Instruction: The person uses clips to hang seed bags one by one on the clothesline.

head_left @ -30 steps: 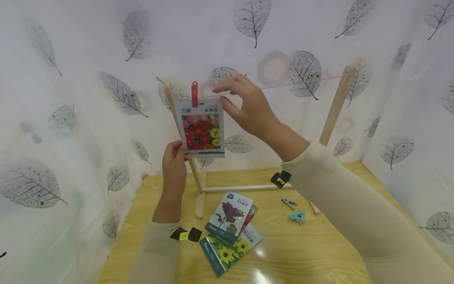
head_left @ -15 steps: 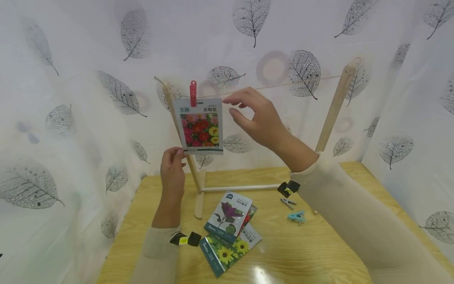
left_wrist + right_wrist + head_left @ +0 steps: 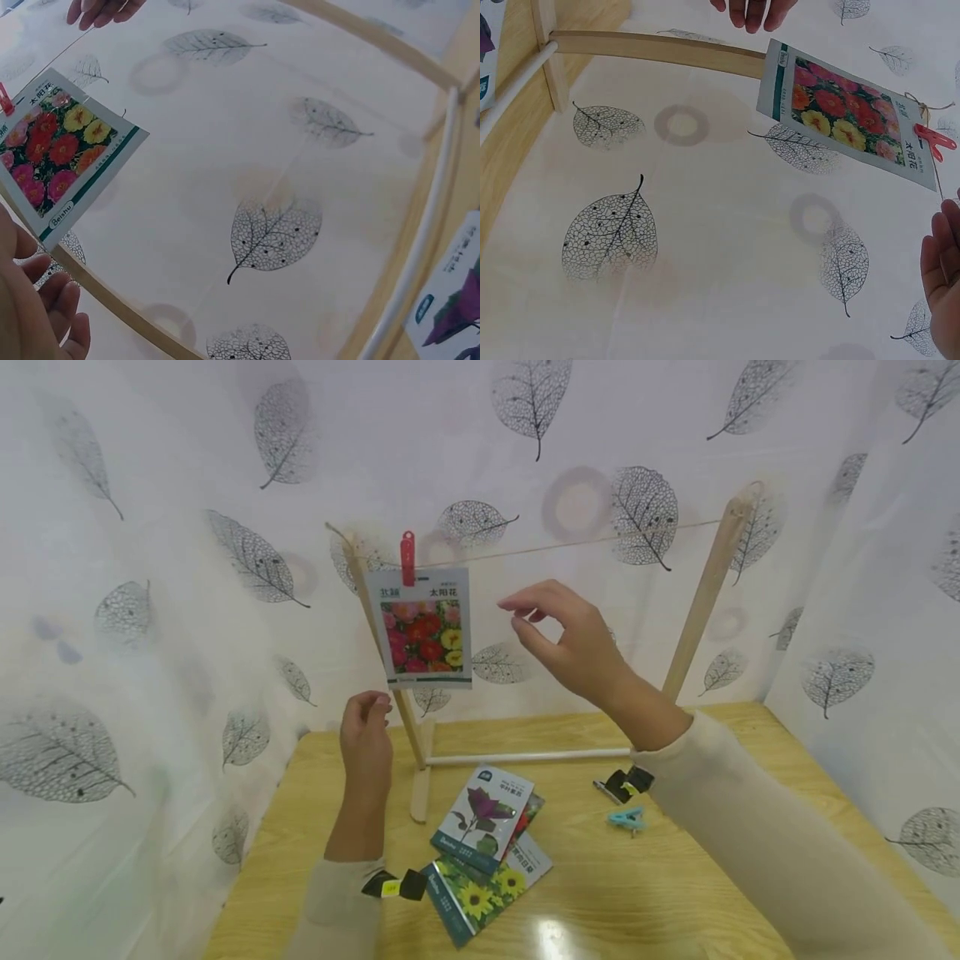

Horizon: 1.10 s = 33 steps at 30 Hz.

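Note:
A seed packet printed with red, pink and yellow flowers hangs from a thin string. A red clothespin pinches its top edge to the string near the left post. Just below the packet's lower left corner is my left hand, apart from it, fingers loosely bent and holding nothing. My right hand is in the air to the right of the packet, below the string, its fingers relaxed. In the left wrist view, a gap shows between the packet and the left hand's fingers.
Several more seed packets lie overlapped on the wooden table. A blue clothespin and a grey clothespin, partly covered by the right wrist strap, lie to their right. A wooden frame with a white crossbar carries the string.
My left hand has let go of the packet's lower corner and dropped slightly. My right hand has moved away from the string and packet, down and to the right. The packet stays hanging.

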### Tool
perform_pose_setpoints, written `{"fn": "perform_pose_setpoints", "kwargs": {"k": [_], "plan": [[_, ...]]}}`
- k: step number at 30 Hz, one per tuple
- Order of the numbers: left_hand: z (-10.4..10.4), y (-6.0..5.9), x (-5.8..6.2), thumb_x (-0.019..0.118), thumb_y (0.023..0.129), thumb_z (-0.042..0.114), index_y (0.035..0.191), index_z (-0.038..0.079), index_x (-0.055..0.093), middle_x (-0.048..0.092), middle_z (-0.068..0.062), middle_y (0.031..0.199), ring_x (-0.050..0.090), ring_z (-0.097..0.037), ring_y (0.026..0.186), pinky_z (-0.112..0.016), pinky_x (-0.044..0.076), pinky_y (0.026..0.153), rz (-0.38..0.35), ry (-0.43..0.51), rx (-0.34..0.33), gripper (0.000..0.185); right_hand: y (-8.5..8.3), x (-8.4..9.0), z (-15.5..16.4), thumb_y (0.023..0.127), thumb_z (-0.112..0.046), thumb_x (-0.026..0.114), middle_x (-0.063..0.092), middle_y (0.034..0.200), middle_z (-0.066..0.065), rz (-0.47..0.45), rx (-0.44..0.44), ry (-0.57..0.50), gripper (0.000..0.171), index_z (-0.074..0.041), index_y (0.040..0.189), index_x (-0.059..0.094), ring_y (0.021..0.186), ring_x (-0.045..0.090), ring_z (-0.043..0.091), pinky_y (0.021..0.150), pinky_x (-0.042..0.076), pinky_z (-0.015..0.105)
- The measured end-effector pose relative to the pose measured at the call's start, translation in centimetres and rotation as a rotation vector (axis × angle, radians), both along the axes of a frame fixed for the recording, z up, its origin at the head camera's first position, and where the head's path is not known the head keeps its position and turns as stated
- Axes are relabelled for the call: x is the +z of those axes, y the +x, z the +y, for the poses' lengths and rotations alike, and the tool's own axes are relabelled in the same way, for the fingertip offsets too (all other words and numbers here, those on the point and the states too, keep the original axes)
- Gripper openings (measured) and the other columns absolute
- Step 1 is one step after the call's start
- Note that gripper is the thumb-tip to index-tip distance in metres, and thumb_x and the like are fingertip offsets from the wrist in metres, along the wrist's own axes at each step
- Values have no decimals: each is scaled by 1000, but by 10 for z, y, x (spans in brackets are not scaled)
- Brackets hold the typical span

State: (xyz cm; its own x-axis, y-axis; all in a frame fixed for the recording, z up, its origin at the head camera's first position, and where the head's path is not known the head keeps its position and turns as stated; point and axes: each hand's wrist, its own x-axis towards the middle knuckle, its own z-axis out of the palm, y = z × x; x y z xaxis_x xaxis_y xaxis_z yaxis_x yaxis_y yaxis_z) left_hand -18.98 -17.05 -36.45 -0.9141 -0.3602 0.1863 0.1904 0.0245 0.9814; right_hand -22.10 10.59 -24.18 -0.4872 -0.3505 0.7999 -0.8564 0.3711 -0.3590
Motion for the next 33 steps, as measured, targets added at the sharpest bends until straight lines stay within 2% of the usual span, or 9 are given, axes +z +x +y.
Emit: {"fn": "perform_pose_setpoints", "kwargs": {"k": [7,13,18,25,33], "plan": [[0,3,-16,49,105,22,117,5,54,58,-13,120,53,-19,110,-33,42,99,-60,-6,-1,21,4,-20,9,96,-6,65,71,115,5,-38,-15,4,23,-7,119,71,101,64,15,90,54,28],[7,6,-24,51,104,14,118,1,56,59,-17,118,54,-18,107,-31,43,96,-59,-4,-17,20,7,-33,17,95,-2,65,72,114,7,-61,-14,-9,23,-4,117,71,99,65,17,88,55,28],[10,10,-27,51,103,14,121,1,56,58,-13,119,52,-16,107,-29,44,94,-96,-27,-37,23,8,-46,24,95,-3,65,72,115,6,-99,-39,-6,23,-4,117,71,100,64,17,89,53,27],[10,11,-36,53,102,17,123,3,57,59,-11,122,53,-19,113,-34,42,98,-174,-44,-52,25,11,-68,33,96,-5,65,71,117,4,-155,-83,1,24,-8,120,70,101,63,16,90,51,23],[13,13,-49,58,100,17,121,4,59,60,-8,116,54,-18,106,-35,49,94,-179,-79,-62,25,15,-90,44,96,-5,65,71,116,3,-196,-87,14,25,-8,121,70,100,63,13,88,52,22]]}}
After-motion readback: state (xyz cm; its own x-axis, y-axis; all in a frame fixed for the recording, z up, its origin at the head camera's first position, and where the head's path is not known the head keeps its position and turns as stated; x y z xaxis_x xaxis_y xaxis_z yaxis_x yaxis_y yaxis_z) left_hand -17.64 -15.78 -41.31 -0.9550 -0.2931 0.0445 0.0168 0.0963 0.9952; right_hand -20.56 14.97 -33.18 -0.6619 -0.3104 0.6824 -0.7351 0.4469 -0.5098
